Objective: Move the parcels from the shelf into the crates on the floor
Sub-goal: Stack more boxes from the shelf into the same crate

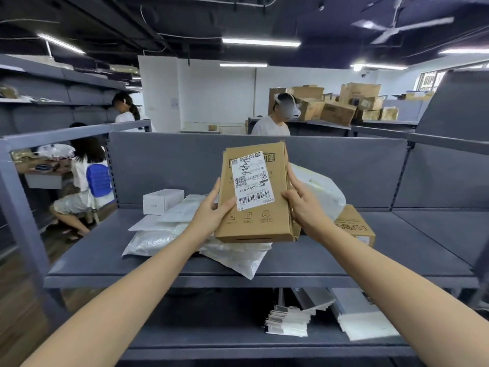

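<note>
Gripping a flat cardboard parcel (255,197), left hand (211,210) and right hand (304,205) clasp its edges.

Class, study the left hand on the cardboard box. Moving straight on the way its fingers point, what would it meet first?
Probably the shelf's grey back panel: the left hand points up and away beside the cardboard box it grips; depth is unclear.

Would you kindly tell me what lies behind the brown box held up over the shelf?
Behind the brown box, a white bag parcel and a second cardboard box peek out rightward; whatever lies directly behind is covered.
</note>
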Available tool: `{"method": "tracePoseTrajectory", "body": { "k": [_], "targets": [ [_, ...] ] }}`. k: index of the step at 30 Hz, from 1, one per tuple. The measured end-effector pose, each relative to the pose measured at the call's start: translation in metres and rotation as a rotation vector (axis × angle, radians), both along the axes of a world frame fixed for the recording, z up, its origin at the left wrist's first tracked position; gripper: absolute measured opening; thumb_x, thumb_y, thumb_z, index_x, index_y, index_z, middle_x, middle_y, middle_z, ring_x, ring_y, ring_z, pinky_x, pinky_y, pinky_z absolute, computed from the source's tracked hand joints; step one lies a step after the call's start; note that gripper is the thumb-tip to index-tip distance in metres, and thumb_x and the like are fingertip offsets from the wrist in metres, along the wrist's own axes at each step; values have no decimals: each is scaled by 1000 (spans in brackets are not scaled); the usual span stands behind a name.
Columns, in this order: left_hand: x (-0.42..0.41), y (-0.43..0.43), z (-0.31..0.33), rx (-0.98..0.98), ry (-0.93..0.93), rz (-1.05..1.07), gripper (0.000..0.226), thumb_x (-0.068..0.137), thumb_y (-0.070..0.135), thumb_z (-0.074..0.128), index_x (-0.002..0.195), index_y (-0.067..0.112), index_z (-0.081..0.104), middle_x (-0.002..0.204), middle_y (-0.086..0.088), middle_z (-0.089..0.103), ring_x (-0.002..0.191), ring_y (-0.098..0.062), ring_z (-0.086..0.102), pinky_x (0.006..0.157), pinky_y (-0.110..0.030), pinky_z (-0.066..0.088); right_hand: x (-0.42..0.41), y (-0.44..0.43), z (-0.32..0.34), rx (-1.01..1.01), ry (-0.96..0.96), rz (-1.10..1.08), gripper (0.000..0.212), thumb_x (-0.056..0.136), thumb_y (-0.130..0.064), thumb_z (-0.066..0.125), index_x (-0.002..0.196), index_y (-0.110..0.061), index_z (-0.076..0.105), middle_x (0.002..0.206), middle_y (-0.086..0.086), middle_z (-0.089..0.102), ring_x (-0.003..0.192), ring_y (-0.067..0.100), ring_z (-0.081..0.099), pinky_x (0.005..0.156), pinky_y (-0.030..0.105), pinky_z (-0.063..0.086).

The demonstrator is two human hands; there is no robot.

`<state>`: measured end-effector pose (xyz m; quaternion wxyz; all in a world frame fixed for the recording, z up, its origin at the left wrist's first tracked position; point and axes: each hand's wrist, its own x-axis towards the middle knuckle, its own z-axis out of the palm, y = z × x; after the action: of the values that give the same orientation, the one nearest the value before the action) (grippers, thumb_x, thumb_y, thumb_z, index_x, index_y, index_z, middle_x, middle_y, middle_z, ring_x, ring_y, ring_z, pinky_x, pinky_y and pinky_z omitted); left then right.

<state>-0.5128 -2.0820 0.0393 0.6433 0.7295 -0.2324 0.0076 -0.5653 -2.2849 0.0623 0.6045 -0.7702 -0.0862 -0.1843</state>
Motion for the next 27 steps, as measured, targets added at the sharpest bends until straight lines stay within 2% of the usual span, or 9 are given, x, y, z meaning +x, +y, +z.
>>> {"method": "tracePoseTrajectory", "body": {
  "k": [3,8,11,14,17,20,22,24,27],
  "targets": [
    [1,2,-4,-45,-19,12,65,93,30,56,146,43,22,126,10,59,106,-10,61,80,-19,52,-2,-4,-5,6,24,26,64,95,-14,38,147,-43,14,139,5,51,122,27,51,105,47,42],
    [5,24,9,305,-314,-82,66,91,21,60,143,44,26,133,18,47,104,16,49,81,-1,38,-4,-25,2,-538,-165,-281,90,84,-34,66,148,-34,3,158,10,11,146,23,9,114,37,13],
    [7,29,9,675,-554,-157,69,90,22,61,137,57,24,140,23,42,122,5,43,103,-22,36,-7,-29,20,-866,-347,-260,80,77,-58,59,143,-40,19,154,17,21,145,28,15,114,31,11],
    [4,25,3,750,-608,-205,68,86,24,66,133,60,31,135,23,48,125,-3,45,106,-28,36,-15,-21,30,-1068,-112,-22,64,83,-46,65,140,-41,35,150,7,35,140,16,28,100,11,14],
    [2,23,2,662,-546,-210,63,81,19,73,124,57,46,129,30,50,121,6,45,107,-23,35,-17,-18,24,-1084,88,151,58,85,-36,66,138,-37,43,140,-8,47,133,9,37,95,8,21],
    [0,25,5,718,-550,-237,54,78,21,74,114,57,54,119,35,55,114,6,51,102,-28,41,-17,-18,18,-1031,242,271,56,86,-28,67,137,-37,46,110,-28,52,105,-8,47,90,8,29],
    [1,24,6,780,-592,-239,51,78,21,74,114,52,55,115,33,57,109,3,52,97,-31,44,-15,-18,13,-1052,207,265,52,90,-25,63,136,-36,44,100,-20,57,92,-5,47,84,9,33],
    [1,24,8,771,-643,-191,45,77,24,75,113,45,58,115,24,61,107,-2,54,100,-37,42,-11,-21,2,-1048,103,207,48,94,-29,55,135,-43,35,103,6,60,96,14,48,87,22,37],
    [7,24,2,701,-901,168,53,74,29,78,123,26,59,133,-4,57,125,-23,50,116,-53,17,-11,-26,-14,-938,37,81,45,98,-25,46,132,-48,28,109,12,61,100,22,47,88,28,37]
  ]
}}
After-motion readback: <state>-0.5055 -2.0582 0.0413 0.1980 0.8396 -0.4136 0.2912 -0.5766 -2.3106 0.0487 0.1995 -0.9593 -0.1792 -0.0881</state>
